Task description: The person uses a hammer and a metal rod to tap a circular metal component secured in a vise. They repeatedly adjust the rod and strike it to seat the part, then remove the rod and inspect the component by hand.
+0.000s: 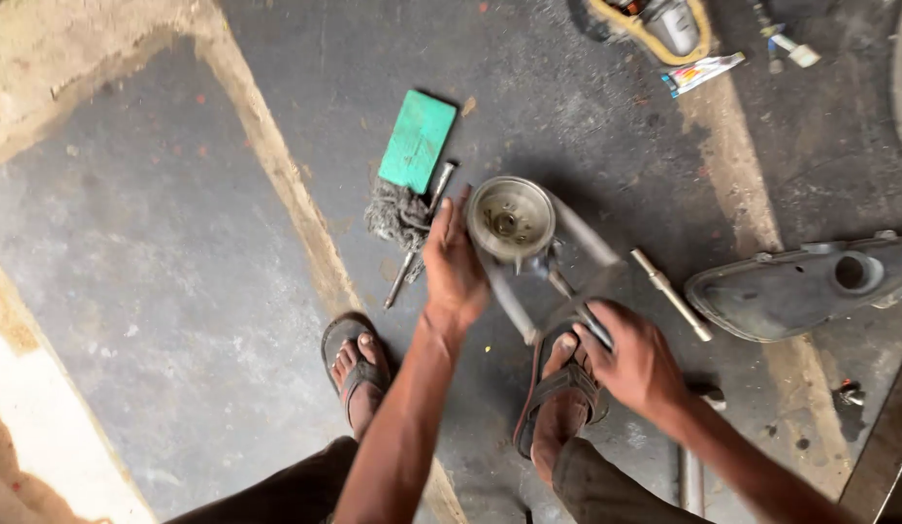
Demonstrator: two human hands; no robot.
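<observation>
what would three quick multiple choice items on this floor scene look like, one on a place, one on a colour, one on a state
1. Where does the grey rag lie?
A. just below the flat block, left of the left hand
B. on the dark housing at the right
C. under the right foot

2. What colour is the flat block?
A. red
B. green
C. white

3. How is the round metal drum held?
A. it lies alone on the floor
B. the left hand steadies its side while the right hand grips a tool reaching toward it
C. both hands are off it

Answers:
1 A, the rag sits against the block's lower end, near the left hand's fingers.
2 B, its top face is plainly green.
3 B, the left palm is against the drum and the right fist is closed on the tool.
</observation>
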